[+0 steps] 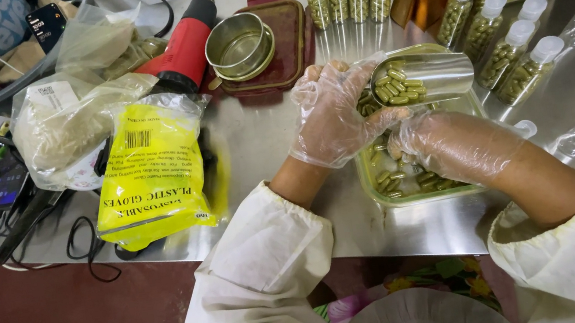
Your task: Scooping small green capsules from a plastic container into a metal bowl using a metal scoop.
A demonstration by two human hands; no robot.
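Centre frame: left hand (pixel 332 115) grips scoop (pixel 423 77) of capsules (pixel 396 88); right hand (pixel 448 148), fingers curled, in tray (pixel 373 191).

Metal scoop (pixel 431 74) lying sideways, holding green capsules (pixel 396 86), above capsule-filled tray (pixel 425 196)

Gloved left hand (pixel 332 115) holds a metal scoop (pixel 424 77) of green capsules (pixel 396 88) over a tray (pixel 425 195); gloved right hand (pixel 448 148) dips into the tray, near the table's (pixel 262 135) front edge.

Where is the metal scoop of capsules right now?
The metal scoop is held in the left hand, above the green tray, right of centre.
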